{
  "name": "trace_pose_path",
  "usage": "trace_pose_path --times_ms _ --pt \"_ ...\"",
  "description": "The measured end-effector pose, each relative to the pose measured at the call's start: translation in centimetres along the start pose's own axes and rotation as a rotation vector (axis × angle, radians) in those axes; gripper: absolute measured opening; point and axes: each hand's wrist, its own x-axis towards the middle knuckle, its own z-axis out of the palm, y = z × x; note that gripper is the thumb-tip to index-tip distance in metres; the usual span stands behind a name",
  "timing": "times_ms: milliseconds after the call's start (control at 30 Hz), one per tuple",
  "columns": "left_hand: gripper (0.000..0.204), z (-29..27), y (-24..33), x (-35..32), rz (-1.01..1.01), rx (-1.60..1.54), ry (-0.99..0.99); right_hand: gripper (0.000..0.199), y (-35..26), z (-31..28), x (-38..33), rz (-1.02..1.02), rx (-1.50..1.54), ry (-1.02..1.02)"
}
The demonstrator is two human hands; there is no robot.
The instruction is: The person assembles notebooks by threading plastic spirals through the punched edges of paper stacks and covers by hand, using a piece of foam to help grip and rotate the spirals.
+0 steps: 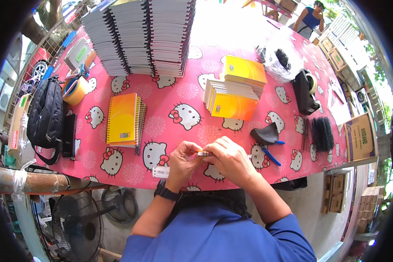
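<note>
Above the table's near edge, my left hand point(183, 159) and my right hand point(229, 161) meet with fingers pinched together. Between the fingertips shows a small, narrow thing point(204, 153) with silvery and orange parts; its kind is too small to make out. A black watch sits on my left wrist. Beside that hand lies a white printed card point(161, 171). A short wire coil point(254, 156) shows just right of my right hand. Farther right are blue-handled pliers point(271, 155) and a black scoop-shaped piece point(265, 134).
Spiral-bound yellow-orange notebooks point(122, 118) lie left; unbound-looking stacks point(236, 105) stand right of centre. Tall bound stacks point(139, 39) rise behind. A black bag point(46, 115), tape roll point(75, 91), tape dispenser point(305, 91) and black coils point(322, 134) flank the pink table. Another person point(309, 19) stands far right.
</note>
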Motion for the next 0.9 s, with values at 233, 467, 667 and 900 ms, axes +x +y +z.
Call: trace_pose_path --times_ms 233,467,667,900 --pt "0.019 0.2 1.1 0.1 0.014 -0.041 -0.039 0.029 -0.3 -0.5 -0.1 -0.114 0.003 0.156" --pt "0.025 0.2 1.8 0.2 0.072 0.031 -0.110 0.024 -0.3 -0.6 -0.4 -0.164 0.102 0.204" --pt "0.018 0.7 3.0 0.1 0.047 0.004 -0.121 0.019 -0.2 -0.8 -0.2 -0.159 0.179 0.165" --pt "0.024 0.3 3.0 -0.2 0.093 0.086 -0.102 0.020 -0.1 -0.7 0.6 -0.215 0.069 0.100"
